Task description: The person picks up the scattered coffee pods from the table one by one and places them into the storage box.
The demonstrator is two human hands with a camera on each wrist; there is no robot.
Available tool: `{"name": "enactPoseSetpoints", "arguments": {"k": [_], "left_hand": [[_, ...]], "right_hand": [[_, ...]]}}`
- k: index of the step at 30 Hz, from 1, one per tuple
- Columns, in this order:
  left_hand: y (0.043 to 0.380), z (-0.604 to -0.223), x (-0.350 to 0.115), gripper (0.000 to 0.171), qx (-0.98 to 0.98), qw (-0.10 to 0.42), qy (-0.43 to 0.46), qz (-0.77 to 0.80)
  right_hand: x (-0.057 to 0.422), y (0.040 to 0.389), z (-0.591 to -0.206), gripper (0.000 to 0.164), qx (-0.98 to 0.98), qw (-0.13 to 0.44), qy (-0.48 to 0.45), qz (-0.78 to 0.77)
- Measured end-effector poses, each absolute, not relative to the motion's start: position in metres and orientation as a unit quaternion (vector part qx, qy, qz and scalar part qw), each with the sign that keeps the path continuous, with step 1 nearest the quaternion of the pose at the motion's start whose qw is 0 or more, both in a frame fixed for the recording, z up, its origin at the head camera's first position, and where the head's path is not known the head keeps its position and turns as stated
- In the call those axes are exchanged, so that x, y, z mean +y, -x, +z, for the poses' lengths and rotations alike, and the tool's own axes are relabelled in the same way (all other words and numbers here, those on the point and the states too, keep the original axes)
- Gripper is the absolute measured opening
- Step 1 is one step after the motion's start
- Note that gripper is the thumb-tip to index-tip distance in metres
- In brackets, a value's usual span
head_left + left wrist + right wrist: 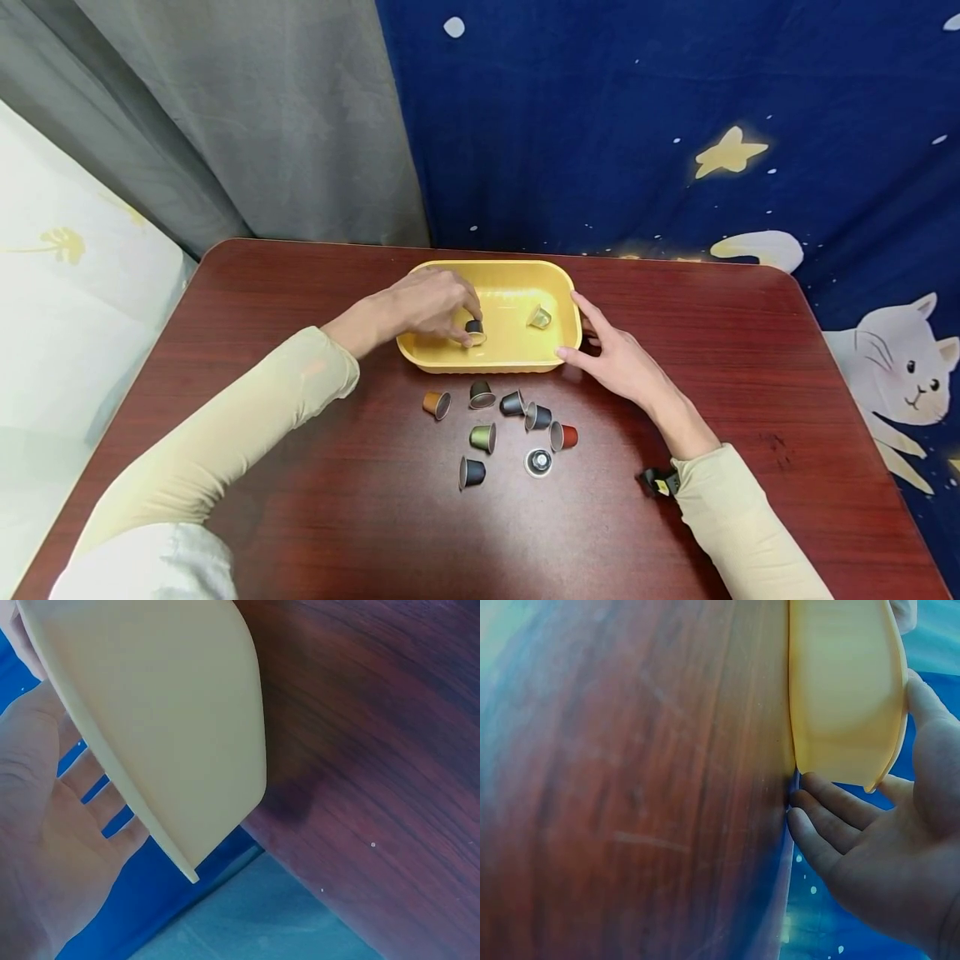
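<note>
Inside a yellow tray [517, 354] at the table's far side, my left hand [431, 302] pinches a dark coffee capsule [473, 327] between thumb and fingertips, close to the tray floor. A pale gold-green coffee capsule [539, 317] lies tipped in the tray's right half. At the tray's right end, my right hand [624, 364] holds the rim, thumb at the front corner and index finger farther back. Its other fingers [836, 814] bend in by the outer end wall in the right wrist view. In the left wrist view, the tray wall [172, 727] hides the pinched capsule.
In front of the tray several capsules lie scattered, among them an orange-brown one [437, 404], a green one [483, 437], a red one [564, 436] and a silver-rimmed one [537, 462]. Curtains [600, 125] hang behind the table's far edge.
</note>
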State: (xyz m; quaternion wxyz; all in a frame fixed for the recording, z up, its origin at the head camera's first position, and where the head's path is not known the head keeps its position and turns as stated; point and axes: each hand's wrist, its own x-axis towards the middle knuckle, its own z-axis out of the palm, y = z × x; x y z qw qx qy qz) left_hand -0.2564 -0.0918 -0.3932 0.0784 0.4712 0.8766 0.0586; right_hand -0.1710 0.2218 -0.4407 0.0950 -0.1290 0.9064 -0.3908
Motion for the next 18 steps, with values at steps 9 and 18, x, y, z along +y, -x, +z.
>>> {"name": "enactPoseSetpoints", "arguments": {"k": [9, 18], "left_hand": [[0.2579, -0.3912, -0.0886, 0.037, 0.881, 0.110, -0.459, 0.038], [0.2579, -0.3901, -0.0865, 0.041, 0.885, 0.134, -0.445, 0.005]], "right_hand": [[0.2221, 0.1712, -0.4421, 0.088, 0.911, 0.097, 0.124, -0.381], [0.2219, 0.1719, -0.4415, 0.088, 0.914, 0.095, 0.122, -0.376]]}}
